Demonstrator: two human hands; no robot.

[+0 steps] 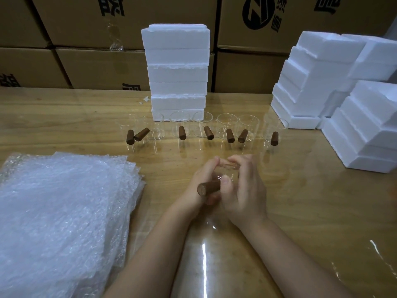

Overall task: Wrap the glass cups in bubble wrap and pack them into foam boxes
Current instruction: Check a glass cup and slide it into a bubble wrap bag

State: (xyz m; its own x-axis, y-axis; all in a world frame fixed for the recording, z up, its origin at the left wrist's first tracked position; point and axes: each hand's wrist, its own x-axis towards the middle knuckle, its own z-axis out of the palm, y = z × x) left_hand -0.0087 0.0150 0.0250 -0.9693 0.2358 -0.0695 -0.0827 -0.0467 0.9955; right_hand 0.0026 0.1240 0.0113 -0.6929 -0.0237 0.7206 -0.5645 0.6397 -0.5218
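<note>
The left hand (200,179) and right hand (243,190) together grip one clear glass cup with a brown wooden handle (209,188) over the wooden counter (300,211). Behind, stacked white foam boxes (178,69) hide their insides.

Dim warm light w/ glare streaks on table (204,265) (edges bent, wide-angle), slight blur.

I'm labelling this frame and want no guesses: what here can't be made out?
Head view only.
Glass cup: body mostly covered by left hand and right hand; only its wooden handle shows plainly.
Bubble wrap stack: cut off by left and bottom edges; sheet count unclear.
Right foam boxes: cut off by right edge.
Carton print: cut off by top edge.
</note>
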